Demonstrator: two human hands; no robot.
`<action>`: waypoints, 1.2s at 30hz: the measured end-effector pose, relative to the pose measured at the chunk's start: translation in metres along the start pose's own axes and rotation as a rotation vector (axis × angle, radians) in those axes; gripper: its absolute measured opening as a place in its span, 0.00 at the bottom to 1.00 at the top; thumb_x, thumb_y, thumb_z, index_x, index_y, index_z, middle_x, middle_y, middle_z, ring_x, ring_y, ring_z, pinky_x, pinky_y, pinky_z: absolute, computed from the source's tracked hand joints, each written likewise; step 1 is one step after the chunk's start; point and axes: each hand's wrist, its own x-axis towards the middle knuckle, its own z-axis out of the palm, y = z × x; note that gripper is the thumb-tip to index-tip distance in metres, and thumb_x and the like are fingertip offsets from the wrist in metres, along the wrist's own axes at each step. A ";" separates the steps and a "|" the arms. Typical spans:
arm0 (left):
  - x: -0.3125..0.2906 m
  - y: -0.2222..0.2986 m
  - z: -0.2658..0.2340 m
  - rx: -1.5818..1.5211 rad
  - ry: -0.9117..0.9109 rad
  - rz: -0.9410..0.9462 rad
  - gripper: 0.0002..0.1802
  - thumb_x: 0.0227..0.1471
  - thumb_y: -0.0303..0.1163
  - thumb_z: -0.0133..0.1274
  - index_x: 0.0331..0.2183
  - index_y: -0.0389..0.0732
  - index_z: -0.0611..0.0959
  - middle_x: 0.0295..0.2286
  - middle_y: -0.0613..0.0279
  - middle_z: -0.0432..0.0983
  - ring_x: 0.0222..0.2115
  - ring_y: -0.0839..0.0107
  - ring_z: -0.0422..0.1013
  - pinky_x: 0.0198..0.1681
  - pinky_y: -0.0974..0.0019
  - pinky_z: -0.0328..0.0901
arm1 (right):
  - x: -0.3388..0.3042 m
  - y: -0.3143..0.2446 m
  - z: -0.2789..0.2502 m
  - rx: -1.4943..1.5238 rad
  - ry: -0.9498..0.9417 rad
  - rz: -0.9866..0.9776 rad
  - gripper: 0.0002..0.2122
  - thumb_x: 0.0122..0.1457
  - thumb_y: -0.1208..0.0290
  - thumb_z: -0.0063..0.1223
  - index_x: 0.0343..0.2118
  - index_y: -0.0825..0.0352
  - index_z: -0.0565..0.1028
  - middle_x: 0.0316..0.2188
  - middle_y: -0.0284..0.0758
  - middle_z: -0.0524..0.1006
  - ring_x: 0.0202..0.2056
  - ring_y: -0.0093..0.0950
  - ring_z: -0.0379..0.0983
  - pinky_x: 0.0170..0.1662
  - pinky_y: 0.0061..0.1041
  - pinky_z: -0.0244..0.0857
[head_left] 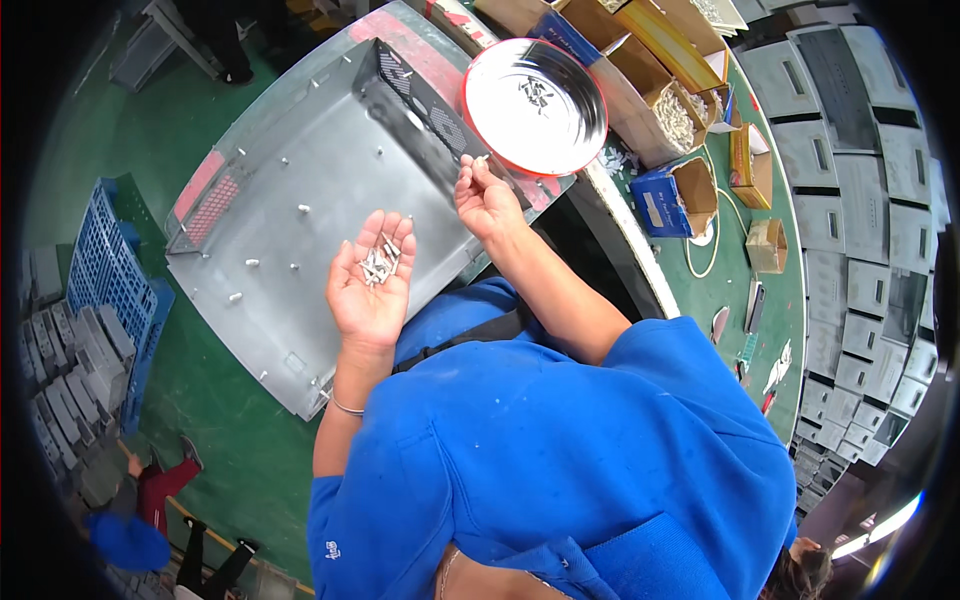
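Observation:
My left hand point(364, 308) is palm up and cupped, with several small silvery metal pins point(378, 267) lying on the palm and against the fingers. My right hand point(489, 204) has thumb and fingertips pinched together, a small pale piece point(482, 158) just showing at the tips; its exact kind is too small to tell. Both hands are above a large grey moulded housing point(330, 170), the right one by its dark perforated side wall point(425, 110). Several short pins stand up from the housing, among them a white one point(303, 208).
A round metal tray point(500, 125) with a red rim, holding small dark pieces, sits beyond my right hand. Open cardboard boxes point(672, 120) of small parts and a blue box point(660, 205) stand on the green bench at right. A blue plastic pallet point(105, 250) is at far left.

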 end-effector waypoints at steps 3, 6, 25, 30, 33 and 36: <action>0.001 0.000 -0.001 -0.005 -0.003 0.003 0.23 0.53 0.36 0.36 0.45 0.28 0.66 0.43 0.45 0.65 0.48 0.55 0.60 0.53 0.57 0.55 | 0.002 -0.001 0.000 -0.002 -0.015 0.027 0.04 0.56 0.72 0.45 0.31 0.65 0.68 0.25 0.33 0.72 0.23 0.22 0.68 0.25 0.17 0.68; 0.002 0.001 -0.003 -0.004 -0.016 0.003 0.24 0.52 0.37 0.37 0.45 0.28 0.66 0.43 0.45 0.66 0.48 0.55 0.60 0.53 0.57 0.55 | -0.001 0.002 0.006 0.018 0.014 -0.011 0.04 0.57 0.71 0.43 0.30 0.64 0.67 0.24 0.31 0.70 0.21 0.21 0.66 0.24 0.18 0.66; 0.002 -0.007 0.004 0.016 -0.055 0.013 0.30 0.53 0.42 0.35 0.51 0.29 0.57 0.50 0.45 0.55 0.52 0.59 0.54 0.54 0.59 0.51 | -0.097 0.024 0.045 -1.867 -0.533 -0.503 0.09 0.44 0.69 0.54 0.26 0.68 0.70 0.22 0.35 0.72 0.24 0.28 0.70 0.29 0.27 0.62; 0.000 -0.008 0.002 0.005 -0.044 0.034 0.31 0.53 0.42 0.36 0.51 0.29 0.57 0.49 0.45 0.56 0.51 0.59 0.54 0.54 0.60 0.50 | -0.091 0.027 0.038 -2.033 -0.593 -0.661 0.08 0.45 0.72 0.54 0.28 0.69 0.70 0.21 0.35 0.70 0.22 0.25 0.67 0.27 0.24 0.61; -0.001 -0.008 0.002 -0.024 -0.031 0.031 0.30 0.53 0.41 0.36 0.50 0.28 0.59 0.49 0.44 0.57 0.52 0.57 0.54 0.55 0.58 0.49 | -0.088 0.028 0.030 -1.962 -0.613 -0.690 0.08 0.49 0.71 0.52 0.28 0.68 0.69 0.21 0.34 0.70 0.22 0.23 0.67 0.25 0.21 0.61; -0.002 -0.007 0.007 -0.029 -0.052 0.015 0.28 0.53 0.40 0.36 0.49 0.28 0.60 0.49 0.43 0.57 0.52 0.54 0.53 0.56 0.56 0.48 | -0.087 0.025 0.016 -0.965 -0.458 -0.103 0.06 0.54 0.71 0.47 0.29 0.68 0.67 0.21 0.32 0.70 0.22 0.21 0.67 0.23 0.17 0.61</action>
